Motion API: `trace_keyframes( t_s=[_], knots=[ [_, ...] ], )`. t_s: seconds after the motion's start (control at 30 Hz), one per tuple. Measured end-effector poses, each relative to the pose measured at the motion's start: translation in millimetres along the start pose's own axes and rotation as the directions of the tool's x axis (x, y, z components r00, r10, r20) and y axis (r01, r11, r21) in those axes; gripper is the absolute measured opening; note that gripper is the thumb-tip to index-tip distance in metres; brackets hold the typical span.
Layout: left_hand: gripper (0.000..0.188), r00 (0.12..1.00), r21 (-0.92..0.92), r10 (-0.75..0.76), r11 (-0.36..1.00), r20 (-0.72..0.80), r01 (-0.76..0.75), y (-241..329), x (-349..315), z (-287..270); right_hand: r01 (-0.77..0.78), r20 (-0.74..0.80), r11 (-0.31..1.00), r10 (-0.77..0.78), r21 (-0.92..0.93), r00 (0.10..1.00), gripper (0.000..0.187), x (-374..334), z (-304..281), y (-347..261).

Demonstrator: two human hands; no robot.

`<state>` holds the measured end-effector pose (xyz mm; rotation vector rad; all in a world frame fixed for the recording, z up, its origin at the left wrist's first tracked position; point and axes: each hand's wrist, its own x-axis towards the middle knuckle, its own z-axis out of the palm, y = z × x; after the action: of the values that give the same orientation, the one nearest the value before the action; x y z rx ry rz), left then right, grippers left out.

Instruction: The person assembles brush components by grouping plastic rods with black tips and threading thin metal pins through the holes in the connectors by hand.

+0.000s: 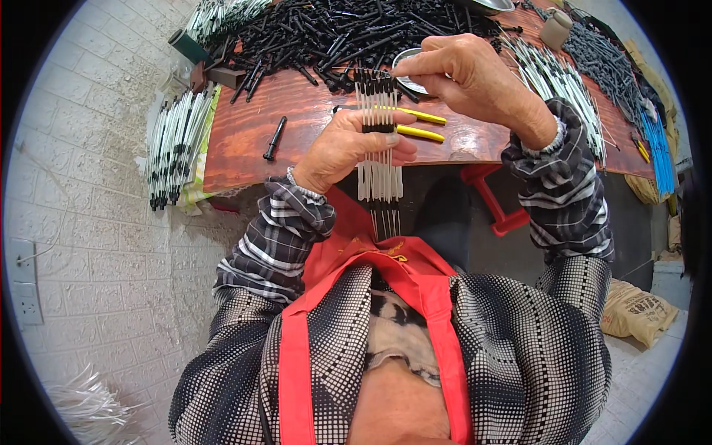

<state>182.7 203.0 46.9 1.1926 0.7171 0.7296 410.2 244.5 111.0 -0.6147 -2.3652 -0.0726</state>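
- Here we have the left hand (pixel 337 152) closed around a bundle of slim white-and-black rods (pixel 380 179), thumb across the front, gripping it above its middle.
- The bundle hangs between our two arms, over the near edge of the wooden table (pixel 245 141), its long axis running from the red apron (pixel 337 222) up toward the black heap of parts (pixel 334 41).
- Now the key relation: our right hand (pixel 475 81) comes in from the right, fingertips drawn narrow right at the bundle's far end; whether they pinch anything, we can't tell.
- That far end lies left of our right hand, which is nearer to it than the left.
- Just right of the bundle, we spot yellow-handled pliers (pixel 421 134).
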Motion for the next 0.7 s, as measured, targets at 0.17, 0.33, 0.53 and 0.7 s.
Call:
trace_keyframes(
  t_s=[0.17, 0.33, 0.53, 0.7],
  knots=[
    [0.034, 1.0, -0.003, -0.013, 1.0, 0.001, 0.013, 2, 0, 1, -0.013, 0.008, 0.996, 0.013, 0.084, 1.0, 0.018, 2, 2, 3],
    [0.034, 1.0, -0.017, 0.004, 1.0, 0.004, -0.004, 6, 0, 5, -0.08, 0.023, 0.977, 0.077, 0.2, 0.997, 0.018, 2, 1, 3],
    [0.035, 1.0, 0.002, -0.011, 1.0, -0.013, 0.011, 12, 1, 7, -0.027, -0.013, 0.995, 0.028, 0.101, 1.0, 0.02, 4, -2, 3],
    [0.036, 1.0, 0.012, -0.016, 1.0, -0.009, 0.016, 13, 4, 8, -0.024, -0.022, 0.998, 0.026, 0.066, 0.999, 0.02, 5, -2, 3]
  ],
)
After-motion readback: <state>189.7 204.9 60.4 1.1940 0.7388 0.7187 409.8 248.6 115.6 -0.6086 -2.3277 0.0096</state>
